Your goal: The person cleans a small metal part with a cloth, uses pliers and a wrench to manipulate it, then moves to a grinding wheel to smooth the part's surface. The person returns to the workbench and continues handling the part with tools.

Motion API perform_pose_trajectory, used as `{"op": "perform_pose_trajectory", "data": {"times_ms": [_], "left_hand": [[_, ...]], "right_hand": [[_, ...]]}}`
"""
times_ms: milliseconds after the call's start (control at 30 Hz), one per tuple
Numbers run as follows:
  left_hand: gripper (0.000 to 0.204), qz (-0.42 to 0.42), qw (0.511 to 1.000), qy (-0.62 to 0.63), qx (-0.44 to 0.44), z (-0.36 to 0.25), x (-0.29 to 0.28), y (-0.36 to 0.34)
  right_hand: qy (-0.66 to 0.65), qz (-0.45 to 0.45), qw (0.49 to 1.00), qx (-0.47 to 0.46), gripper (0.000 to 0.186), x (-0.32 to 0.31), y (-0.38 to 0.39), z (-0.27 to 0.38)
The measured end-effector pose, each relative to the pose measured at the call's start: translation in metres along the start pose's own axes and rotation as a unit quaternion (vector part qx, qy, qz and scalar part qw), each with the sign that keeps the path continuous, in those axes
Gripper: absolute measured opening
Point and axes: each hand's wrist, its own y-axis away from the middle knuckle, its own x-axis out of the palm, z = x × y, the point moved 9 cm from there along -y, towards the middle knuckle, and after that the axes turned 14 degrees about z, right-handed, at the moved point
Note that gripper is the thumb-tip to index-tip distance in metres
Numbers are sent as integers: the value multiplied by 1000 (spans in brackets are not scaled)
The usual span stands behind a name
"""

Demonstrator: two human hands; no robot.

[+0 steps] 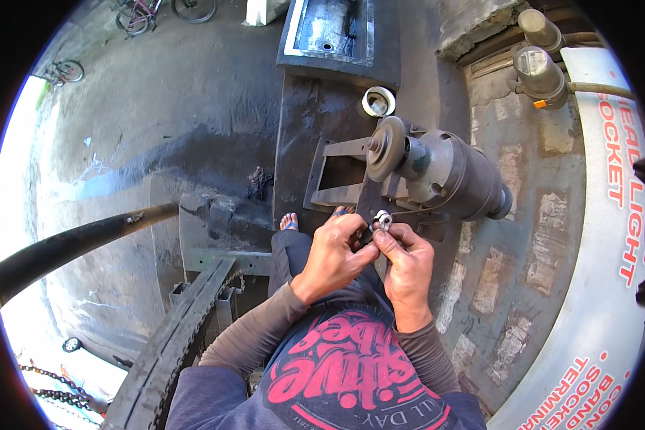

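Observation:
In front of my chest, both hands are closed round a small shiny metal part (pixel 383 218) with a rounded, ringed end. My left hand (pixel 335 252) grips it from the left, thumb and fingers pinched together. On the other side, my right hand (pixel 408 266) pinches it between thumb and fingers. The lower portion of the part is hidden by my fingers, so its exact kind does not show. Just beyond my hands stands a grey electric motor (pixel 462 175) with a round wheel (pixel 387 149) on its shaft, mounted on a metal frame (pixel 344 148).
A white round container (pixel 378 102) sits behind the wheel, near a metal basin (pixel 369 36). A dark pipe (pixel 86 247) and a long beam (pixel 172 347) with a chain lie at left. Electric meters (pixel 541 75) and a printed sign (pixel 595 215) line the brick wall at right.

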Motion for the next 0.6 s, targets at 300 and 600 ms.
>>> {"op": "perform_pose_trajectory", "data": {"times_ms": [300,600], "left_hand": [[23,53,997,48,-42,26,35,7],[55,210,953,178,-131,54,46,9]], "right_hand": [[1,-23,998,-58,33,-4,6,-7],[-69,-71,995,-19,9,-71,-2,-44]]}}
